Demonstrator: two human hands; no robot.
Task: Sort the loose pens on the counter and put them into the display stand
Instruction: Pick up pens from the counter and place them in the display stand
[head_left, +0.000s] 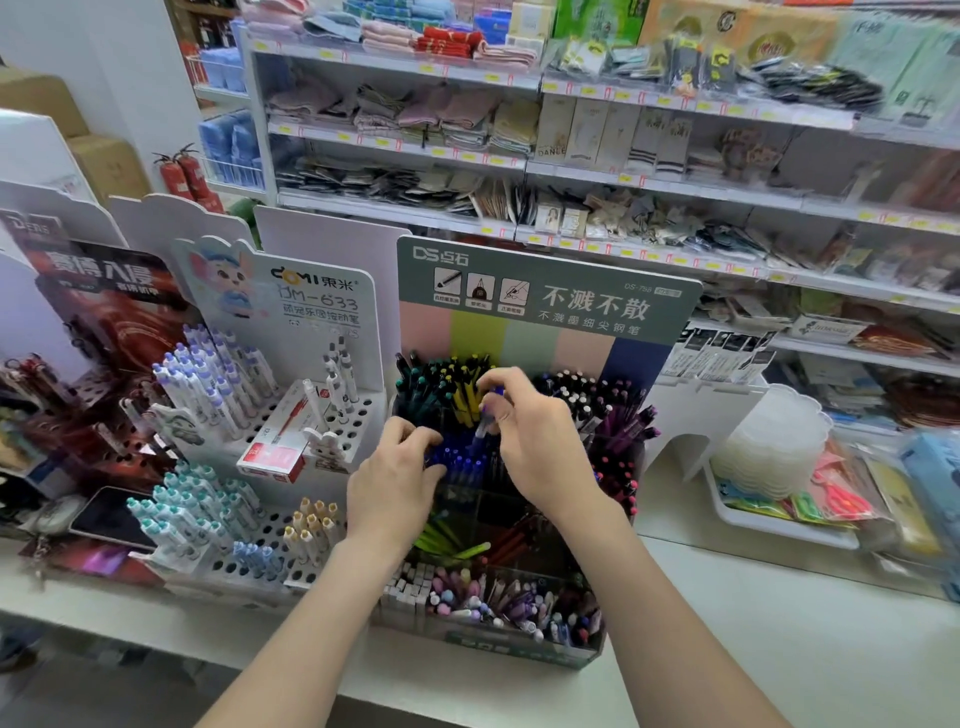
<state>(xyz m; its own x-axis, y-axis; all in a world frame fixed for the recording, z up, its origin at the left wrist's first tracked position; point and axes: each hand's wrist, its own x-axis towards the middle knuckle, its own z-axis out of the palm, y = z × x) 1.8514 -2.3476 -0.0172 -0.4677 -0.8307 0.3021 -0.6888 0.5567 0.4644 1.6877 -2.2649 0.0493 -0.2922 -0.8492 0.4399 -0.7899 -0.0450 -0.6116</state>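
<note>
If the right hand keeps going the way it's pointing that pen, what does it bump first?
Most likely the bunch of blue pens standing in the display stand, just under the tip of the pen that the right hand pinches. Depth is hard to judge.

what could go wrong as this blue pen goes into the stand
The blue pen pinched in the right hand hangs close to the yellow pens, so it might slip into the wrong compartment. The left hand crowds the packed blue pens, so it might jam or knock neighbours.
</note>
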